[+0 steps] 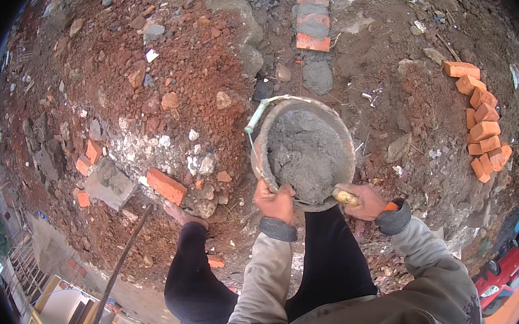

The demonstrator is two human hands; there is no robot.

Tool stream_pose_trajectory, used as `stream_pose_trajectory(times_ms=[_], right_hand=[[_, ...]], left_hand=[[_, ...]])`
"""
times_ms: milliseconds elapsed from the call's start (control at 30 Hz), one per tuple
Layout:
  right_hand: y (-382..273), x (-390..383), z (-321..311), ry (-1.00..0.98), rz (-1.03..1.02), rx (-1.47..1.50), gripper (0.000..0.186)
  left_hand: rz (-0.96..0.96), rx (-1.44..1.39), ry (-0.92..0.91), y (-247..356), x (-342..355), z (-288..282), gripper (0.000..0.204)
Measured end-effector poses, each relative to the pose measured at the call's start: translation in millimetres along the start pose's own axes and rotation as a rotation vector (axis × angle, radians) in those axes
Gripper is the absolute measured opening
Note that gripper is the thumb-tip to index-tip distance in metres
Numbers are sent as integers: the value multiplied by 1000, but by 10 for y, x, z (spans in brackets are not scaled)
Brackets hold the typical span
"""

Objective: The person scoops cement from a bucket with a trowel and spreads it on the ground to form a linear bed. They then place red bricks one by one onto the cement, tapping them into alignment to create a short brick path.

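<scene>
A bucket [346, 138] of wet grey mortar [302, 148] is in front of me, its wire handle with a pale green grip [257, 115] raised at the upper left. My left hand [274, 199] is closed on the bucket's lower left rim. My right hand [363, 202] grips a wooden tool handle [346, 195], probably of a trowel, at the lower right rim; its blade is hidden. Beyond the bucket, a short line of mortar-smeared bricks [313, 40] runs away from me, with a patch of mortar [317, 75] at its near end.
A stack of red bricks [486, 130] lies at the right. Rubble, a loose brick [166, 186], a flat stone slab [109, 184] and a long rod [119, 257] are at the left, by my bare foot [183, 214]. A red car [496, 273] stands at the lower right edge.
</scene>
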State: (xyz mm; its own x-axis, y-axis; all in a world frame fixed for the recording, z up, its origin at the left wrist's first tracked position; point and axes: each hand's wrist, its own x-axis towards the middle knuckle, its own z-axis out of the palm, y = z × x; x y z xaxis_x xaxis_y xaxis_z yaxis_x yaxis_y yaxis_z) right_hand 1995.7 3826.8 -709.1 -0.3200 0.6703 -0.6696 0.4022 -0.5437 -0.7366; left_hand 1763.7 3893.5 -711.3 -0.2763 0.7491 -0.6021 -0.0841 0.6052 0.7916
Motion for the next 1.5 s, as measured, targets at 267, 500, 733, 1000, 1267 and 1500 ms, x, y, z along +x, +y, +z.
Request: stream_pose_trajectory(times_ms=[267,500,733,1000,1267,1500], right_hand=[[585,486,-357,370,-8,186,57],[1232,2058,-292,766,280,-59,58],[1496,2014,309,725,465,-321,65],[436,305,-128,-44,310,-626,55],[917,937,265,-56,72,-364,52],[731,1036,227,-165,-2,-151,58]], left_hand=[[-89,-153,280,-468,118,61,39],[-169,-52,378,-911,-37,-345,34],[-218,151,349,-1120,-126,-649,26],[-100,265,122,-823,-93,-459,25],[117,251,46,-571,464,-3,21],[184,116,-36,-352,675,202,26]])
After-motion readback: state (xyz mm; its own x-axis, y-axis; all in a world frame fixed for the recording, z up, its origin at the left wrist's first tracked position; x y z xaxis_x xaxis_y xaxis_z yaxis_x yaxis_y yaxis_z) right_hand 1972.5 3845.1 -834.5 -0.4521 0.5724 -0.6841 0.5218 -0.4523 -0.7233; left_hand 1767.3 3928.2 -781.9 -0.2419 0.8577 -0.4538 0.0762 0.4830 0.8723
